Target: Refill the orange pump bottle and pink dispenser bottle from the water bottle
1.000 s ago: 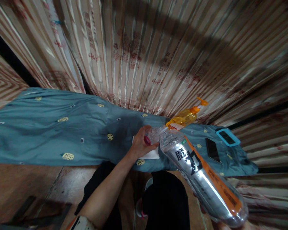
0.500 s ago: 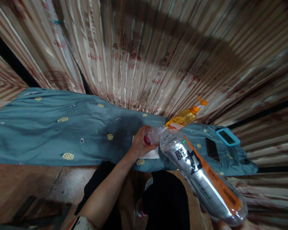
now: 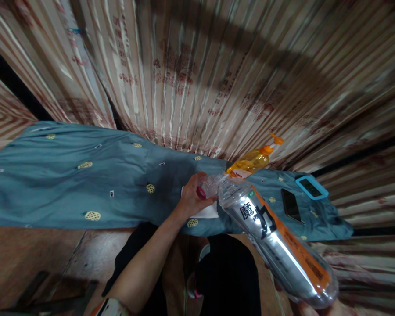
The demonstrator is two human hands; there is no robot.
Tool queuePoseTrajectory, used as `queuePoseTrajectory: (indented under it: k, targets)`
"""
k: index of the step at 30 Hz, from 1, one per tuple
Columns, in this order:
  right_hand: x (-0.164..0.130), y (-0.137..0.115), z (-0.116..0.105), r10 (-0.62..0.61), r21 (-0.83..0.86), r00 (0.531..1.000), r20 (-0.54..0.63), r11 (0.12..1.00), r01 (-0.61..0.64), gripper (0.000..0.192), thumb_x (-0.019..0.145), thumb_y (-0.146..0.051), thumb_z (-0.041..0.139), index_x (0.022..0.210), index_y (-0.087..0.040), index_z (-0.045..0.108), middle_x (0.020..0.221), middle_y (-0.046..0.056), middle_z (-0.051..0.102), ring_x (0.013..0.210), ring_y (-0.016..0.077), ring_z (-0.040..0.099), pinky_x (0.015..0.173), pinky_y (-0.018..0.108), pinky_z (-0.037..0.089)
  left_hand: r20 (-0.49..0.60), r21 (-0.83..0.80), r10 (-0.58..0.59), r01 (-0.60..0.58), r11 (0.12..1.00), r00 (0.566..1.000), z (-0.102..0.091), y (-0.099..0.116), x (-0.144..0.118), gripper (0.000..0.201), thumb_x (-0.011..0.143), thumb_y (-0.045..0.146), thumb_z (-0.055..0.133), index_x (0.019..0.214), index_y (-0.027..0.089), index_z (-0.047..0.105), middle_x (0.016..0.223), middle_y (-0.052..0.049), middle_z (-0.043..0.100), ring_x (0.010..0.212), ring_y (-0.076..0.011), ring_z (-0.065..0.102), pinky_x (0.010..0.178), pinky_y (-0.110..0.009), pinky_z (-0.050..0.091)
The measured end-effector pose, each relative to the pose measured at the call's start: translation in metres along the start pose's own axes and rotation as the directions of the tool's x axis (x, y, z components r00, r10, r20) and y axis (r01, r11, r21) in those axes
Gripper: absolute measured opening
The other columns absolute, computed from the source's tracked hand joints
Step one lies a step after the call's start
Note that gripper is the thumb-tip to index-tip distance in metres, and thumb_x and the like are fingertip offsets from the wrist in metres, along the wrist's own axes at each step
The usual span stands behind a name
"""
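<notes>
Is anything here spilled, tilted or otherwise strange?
No spill shows. The big bottle is tipped steeply, its neck against a small clear bottle held by the left hand. The pump bottle looks leaning.

The single head-worn camera looked forward and steeply down, close over the hands, facing the blue-covered tabletop point(image 3: 85, 184) and striped curtain point(image 3: 197, 74) behind
</notes>
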State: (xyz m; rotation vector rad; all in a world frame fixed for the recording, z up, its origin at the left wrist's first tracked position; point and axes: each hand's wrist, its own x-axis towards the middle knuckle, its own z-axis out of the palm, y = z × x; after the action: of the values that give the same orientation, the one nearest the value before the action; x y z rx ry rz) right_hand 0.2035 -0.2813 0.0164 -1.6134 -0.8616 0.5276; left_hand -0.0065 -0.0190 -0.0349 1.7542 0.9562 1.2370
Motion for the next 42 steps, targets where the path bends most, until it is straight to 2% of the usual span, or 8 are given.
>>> queuePoseTrajectory:
  k: [3, 8, 12, 17, 21, 26, 33, 42]
  targets:
    - [0.0, 0.01, -0.002, 0.021, 0.002, 1.0, 0.001, 1.0, -0.021, 0.088, 0.082, -0.057, 0.065, 0.155, -0.019, 0.034, 0.151, 0.017, 0.048, 0.131, 0.0388, 0.055, 0.099, 0.05, 0.052, -0.008, -0.002, 0.004, -0.004, 1.0, 1.0, 0.0, 0.0, 0.0, 0.069, 0.066, 0.043, 0.082, 0.124, 0.021, 0.052, 0.118, -0.009, 0.067, 0.11, -0.0274, 0.066, 0.101, -0.044, 0.052]
    - [-0.001, 0.013, 0.0, -0.018, -0.023, 0.999, -0.037, 1.0, 0.018, 0.085, 0.081, -0.059, 0.063, 0.153, -0.021, 0.038, 0.155, 0.015, 0.044, 0.142, 0.0413, 0.043, 0.107, 0.057, 0.044, -0.01, -0.01, 0.02, -0.021, 1.0, 1.0, 0.0, -0.001, -0.001, 0.068, 0.067, 0.045, 0.081, 0.124, 0.02, 0.052, 0.117, -0.01, 0.067, 0.109, -0.0279, 0.067, 0.1, -0.045, 0.053]
    - [-0.001, 0.004, 0.006, 0.034, -0.03, 0.999, -0.043, 0.999, -0.035, 0.088, 0.076, -0.064, 0.066, 0.151, -0.024, 0.041, 0.151, 0.016, 0.047, 0.132, 0.0436, 0.052, 0.101, 0.06, 0.047, -0.013, -0.007, 0.035, -0.035, 0.999, 0.999, 0.0, -0.002, -0.001, 0.068, 0.068, 0.045, 0.08, 0.124, 0.019, 0.052, 0.117, -0.01, 0.067, 0.11, -0.0285, 0.067, 0.1, -0.045, 0.053]
    - [0.0, -0.001, 0.01, 0.048, 0.0, 0.993, -0.108, 0.999, -0.049, 0.091, 0.068, -0.068, 0.073, 0.145, -0.026, 0.049, 0.15, 0.015, 0.049, 0.135, 0.0441, 0.049, 0.113, 0.063, 0.034, -0.019, 0.006, 0.045, -0.045, 0.999, 0.999, 0.0, -0.003, -0.001, 0.068, 0.068, 0.044, 0.081, 0.124, 0.019, 0.053, 0.118, -0.01, 0.067, 0.109, -0.0284, 0.067, 0.099, -0.045, 0.054]
    - [0.002, 0.009, 0.002, 0.034, -0.026, 0.996, -0.08, 0.999, -0.036, 0.091, 0.069, -0.066, 0.073, 0.147, -0.026, 0.047, 0.146, 0.017, 0.053, 0.127, 0.0446, 0.056, 0.099, 0.063, 0.049, -0.019, 0.008, 0.043, -0.043, 0.999, 0.999, 0.0, -0.003, -0.001, 0.068, 0.067, 0.043, 0.081, 0.125, 0.02, 0.053, 0.117, -0.009, 0.068, 0.107, -0.0278, 0.068, 0.097, -0.044, 0.054]
    - [0.003, 0.021, -0.007, -0.006, -0.049, 1.0, -0.022, 0.999, 0.004, 0.091, 0.073, -0.062, 0.072, 0.15, -0.025, 0.043, 0.148, 0.016, 0.051, 0.125, 0.0431, 0.058, 0.089, 0.057, 0.055, -0.024, -0.013, 0.046, -0.046, 0.999, 0.999, 0.001, -0.003, -0.001, 0.069, 0.068, 0.046, 0.081, 0.124, 0.019, 0.052, 0.117, -0.01, 0.068, 0.109, -0.0284, 0.067, 0.098, -0.045, 0.054]
    - [0.005, 0.025, -0.011, -0.05, -0.043, 0.999, -0.014, 0.998, 0.05, 0.087, 0.073, -0.058, 0.074, 0.148, -0.023, 0.046, 0.142, 0.017, 0.057, 0.125, 0.0421, 0.059, 0.097, 0.06, 0.051, -0.018, -0.004, 0.043, -0.043, 0.999, 0.999, 0.0, -0.001, -0.001, 0.067, 0.068, 0.047, 0.08, 0.122, 0.02, 0.053, 0.116, -0.009, 0.067, 0.108, -0.0278, 0.067, 0.098, -0.044, 0.054]
    - [0.002, 0.023, -0.01, -0.028, -0.021, 0.999, -0.015, 0.999, 0.028, 0.083, 0.078, -0.058, 0.07, 0.148, -0.022, 0.045, 0.14, 0.015, 0.058, 0.12, 0.0382, 0.062, 0.091, 0.051, 0.055, 0.006, -0.02, 0.009, -0.009, 1.0, 1.0, -0.002, 0.001, -0.001, 0.069, 0.068, 0.047, 0.08, 0.124, 0.02, 0.051, 0.118, -0.01, 0.067, 0.111, -0.0286, 0.067, 0.101, -0.044, 0.053]
